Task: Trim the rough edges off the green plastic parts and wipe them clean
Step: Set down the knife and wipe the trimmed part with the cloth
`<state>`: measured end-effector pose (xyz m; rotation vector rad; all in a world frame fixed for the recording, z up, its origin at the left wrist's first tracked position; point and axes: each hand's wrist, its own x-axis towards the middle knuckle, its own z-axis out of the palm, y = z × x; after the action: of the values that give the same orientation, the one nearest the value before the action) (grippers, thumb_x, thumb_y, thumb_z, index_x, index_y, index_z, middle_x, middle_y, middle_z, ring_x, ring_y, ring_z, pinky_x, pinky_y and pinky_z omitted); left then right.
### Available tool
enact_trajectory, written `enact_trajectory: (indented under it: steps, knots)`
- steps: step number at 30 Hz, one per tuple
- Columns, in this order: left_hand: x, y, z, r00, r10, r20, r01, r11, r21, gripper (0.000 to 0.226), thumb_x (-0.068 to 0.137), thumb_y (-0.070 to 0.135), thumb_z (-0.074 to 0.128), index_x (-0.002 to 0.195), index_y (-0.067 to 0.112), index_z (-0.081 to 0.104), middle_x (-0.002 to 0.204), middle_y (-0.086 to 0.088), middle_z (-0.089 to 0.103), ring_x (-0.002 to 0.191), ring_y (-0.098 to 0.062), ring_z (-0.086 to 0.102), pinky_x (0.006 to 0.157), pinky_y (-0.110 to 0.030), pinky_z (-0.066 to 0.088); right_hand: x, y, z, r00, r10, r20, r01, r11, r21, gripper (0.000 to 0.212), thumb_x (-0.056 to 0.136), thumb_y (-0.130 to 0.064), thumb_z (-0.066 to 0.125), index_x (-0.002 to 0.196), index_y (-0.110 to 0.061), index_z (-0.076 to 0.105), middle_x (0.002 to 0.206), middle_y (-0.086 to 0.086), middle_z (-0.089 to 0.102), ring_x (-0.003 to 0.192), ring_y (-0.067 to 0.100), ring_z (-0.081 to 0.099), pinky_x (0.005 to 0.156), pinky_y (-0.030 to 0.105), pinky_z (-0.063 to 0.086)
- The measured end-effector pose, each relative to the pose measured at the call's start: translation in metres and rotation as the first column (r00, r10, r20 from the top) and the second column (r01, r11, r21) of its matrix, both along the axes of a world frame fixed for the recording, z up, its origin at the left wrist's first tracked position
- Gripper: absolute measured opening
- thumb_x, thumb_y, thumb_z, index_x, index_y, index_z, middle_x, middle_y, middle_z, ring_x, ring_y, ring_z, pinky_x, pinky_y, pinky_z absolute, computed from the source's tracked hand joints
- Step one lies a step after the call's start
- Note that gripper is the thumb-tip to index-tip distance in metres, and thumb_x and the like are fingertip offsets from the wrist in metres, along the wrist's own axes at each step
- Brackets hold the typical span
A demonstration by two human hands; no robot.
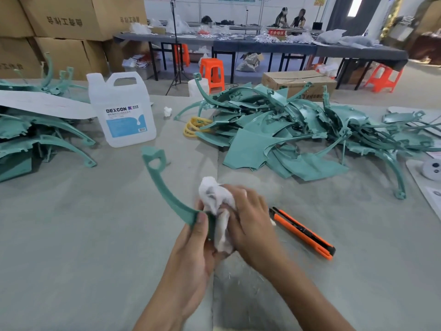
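Note:
A curved green plastic part [164, 187] with a loop at its far end rises up and to the left from my hands. My left hand [195, 244] grips its near end, thumb on top. My right hand [248, 225] holds a crumpled white cloth [217, 204] pressed against the same end of the part. An orange and black utility knife [303, 232] lies on the table just right of my right hand. A large heap of green parts [298, 130] sits at the back right, and a second stack of green parts [35, 137] sits at the left.
A clear jug of liquid labelled DEXCON [121, 108] stands at the back left of centre. Yellow rings [194, 126] lie beside the right heap. A small white wad [167, 111] lies behind. Cardboard boxes [71, 22], orange stools [212, 72] and people at a far table are beyond.

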<state>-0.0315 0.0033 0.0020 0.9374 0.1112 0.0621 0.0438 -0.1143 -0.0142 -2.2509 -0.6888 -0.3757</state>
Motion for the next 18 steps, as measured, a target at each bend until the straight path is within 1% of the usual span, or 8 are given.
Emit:
enact_trajectory:
  steps: [2,5,8,11,13,14,16,18]
  knots:
    - [-0.006,0.0,-0.001,0.999,-0.007,0.044,0.008,0.999,-0.031,0.052,0.095,0.039,0.047,0.146,0.035,0.044,0.14,0.005,0.061,0.123,-0.029,0.063,0.087,-0.039,0.059,0.027,-0.012,0.002,0.971,-0.187,-0.151,0.188,0.982,-0.007,0.022,0.105,-0.02,0.048,0.121,-0.008,0.057,0.114,0.012,0.052,0.106,0.032,0.049,0.079,0.032,0.031]
    - [-0.009,0.004,0.0,0.999,0.005,0.041,-0.005,1.0,-0.011,0.05,0.095,0.037,0.047,0.144,0.039,0.045,0.141,0.006,0.06,0.123,-0.028,0.063,0.086,-0.04,0.059,0.035,-0.023,0.007,0.947,-0.268,-0.175,0.288,0.952,0.104,0.021,0.104,-0.025,0.048,0.12,-0.014,0.056,0.106,0.008,0.047,0.101,0.032,0.05,0.076,0.036,0.037]
    - [-0.003,0.001,-0.002,0.999,0.034,0.008,-0.035,0.995,0.097,0.041,0.102,0.031,0.043,0.142,0.029,0.052,0.133,-0.008,0.066,0.118,-0.028,0.066,0.091,-0.044,0.058,-0.003,-0.001,0.01,0.997,-0.077,0.02,0.073,0.987,0.143,0.039,0.102,-0.055,0.04,0.132,-0.032,0.05,0.119,-0.001,0.048,0.108,0.015,0.046,0.082,0.025,0.04]
    - [-0.004,-0.003,-0.002,0.999,0.05,0.017,-0.051,0.992,0.113,0.045,0.097,0.034,0.047,0.14,0.025,0.053,0.13,-0.007,0.068,0.117,-0.026,0.066,0.084,-0.038,0.06,0.005,-0.004,-0.004,0.994,-0.004,0.107,0.008,0.999,-0.033,0.042,0.102,-0.035,0.05,0.143,-0.036,0.048,0.113,0.0,0.05,0.102,0.021,0.049,0.081,0.031,0.045]
    - [-0.008,0.003,-0.003,0.998,0.045,0.047,-0.05,0.992,0.112,0.051,0.093,0.036,0.047,0.144,0.035,0.046,0.134,0.002,0.066,0.117,-0.025,0.066,0.083,-0.036,0.059,0.038,-0.023,0.001,0.975,-0.198,-0.099,0.191,0.978,-0.079,0.044,0.101,-0.017,0.052,0.145,-0.025,0.05,0.111,0.007,0.054,0.099,0.027,0.055,0.085,0.041,0.049]
    - [-0.009,0.007,-0.005,0.997,0.056,0.055,-0.062,0.992,0.109,0.051,0.093,0.036,0.046,0.144,0.037,0.045,0.134,0.004,0.066,0.116,-0.024,0.067,0.081,-0.036,0.06,0.052,-0.035,0.006,0.937,-0.274,-0.218,0.261,0.961,-0.087,0.038,0.103,-0.016,0.049,0.14,-0.021,0.054,0.114,0.012,0.056,0.097,0.025,0.058,0.084,0.038,0.05]
    - [-0.009,0.014,-0.005,0.996,0.089,0.031,-0.092,0.991,0.101,0.052,0.091,0.036,0.048,0.143,0.04,0.045,0.131,0.003,0.068,0.114,-0.023,0.068,0.077,-0.036,0.06,0.058,-0.047,0.011,0.921,-0.297,-0.252,0.322,0.945,0.063,0.027,0.102,-0.03,0.045,0.122,-0.018,0.059,0.111,0.012,0.056,0.084,0.015,0.062,0.071,0.03,0.052]
    - [-0.005,0.015,-0.008,0.994,0.107,0.033,-0.11,0.983,0.149,0.048,0.092,0.036,0.049,0.14,0.041,0.048,0.126,0.003,0.07,0.11,-0.022,0.07,0.078,-0.035,0.061,0.035,-0.034,0.016,0.969,-0.225,-0.106,0.239,0.959,0.151,0.037,0.097,-0.05,0.039,0.124,-0.029,0.055,0.109,-0.003,0.05,0.08,0.013,0.057,0.068,0.026,0.051]
